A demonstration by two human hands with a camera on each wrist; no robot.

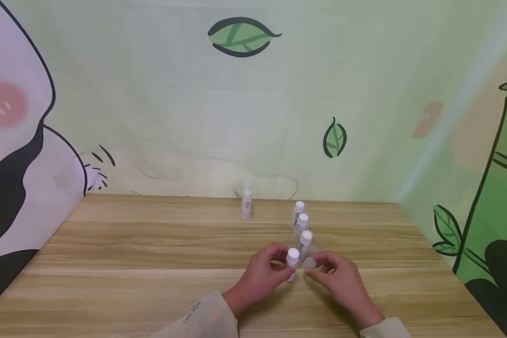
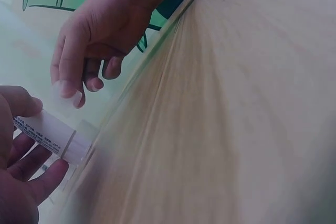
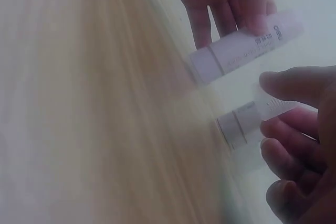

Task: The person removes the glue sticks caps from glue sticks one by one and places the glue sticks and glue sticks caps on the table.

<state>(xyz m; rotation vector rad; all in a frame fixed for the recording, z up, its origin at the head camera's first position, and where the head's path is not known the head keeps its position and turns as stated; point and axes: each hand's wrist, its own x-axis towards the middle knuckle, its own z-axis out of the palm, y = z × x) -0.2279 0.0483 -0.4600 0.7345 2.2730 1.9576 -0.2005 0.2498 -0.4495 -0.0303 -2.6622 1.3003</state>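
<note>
My left hand (image 1: 259,272) holds an upright white glue stick (image 1: 293,256) between thumb and fingers, close over the wooden table. Dark print runs along its label, seen in the left wrist view on the tube (image 2: 50,132). Just to the right, my right hand (image 1: 344,279) pinches a small translucent cap (image 1: 310,264) by thumb and fingertips. Fine ridges mark this cap (image 3: 274,105) in the right wrist view. Right behind both hands stands another glue stick (image 1: 305,241), the nearest of a short row.
Two more white glue sticks, a middle one (image 1: 302,226) and a far one (image 1: 298,213), continue the row toward the back. A taller-looking one (image 1: 247,202) stands alone further left, near the table's back edge. A printed cloth backdrop (image 1: 165,117) rises behind the wooden table (image 1: 131,244).
</note>
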